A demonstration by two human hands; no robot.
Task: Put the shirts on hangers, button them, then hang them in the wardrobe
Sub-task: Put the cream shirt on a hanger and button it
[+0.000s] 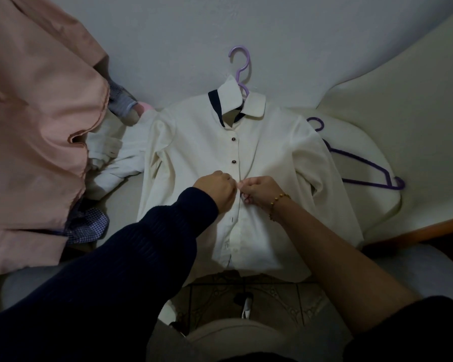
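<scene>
matt cloth shirt (pixel 270 158), glossy plastic hanger (pixel 239 66)

A home bedroom: a cream-sheeted bed (pixel 403 74), its wooden frame edge (pixel 416 232) at the near right; loose garments (pixel 37 113) heaped on the bed's left side, a cream shirt (pixel 199 152) mid-bed, a spare purple hanger (pixel 362 164) on its right, patterned floor tiles (pixel 277 291) below its near edge
</scene>
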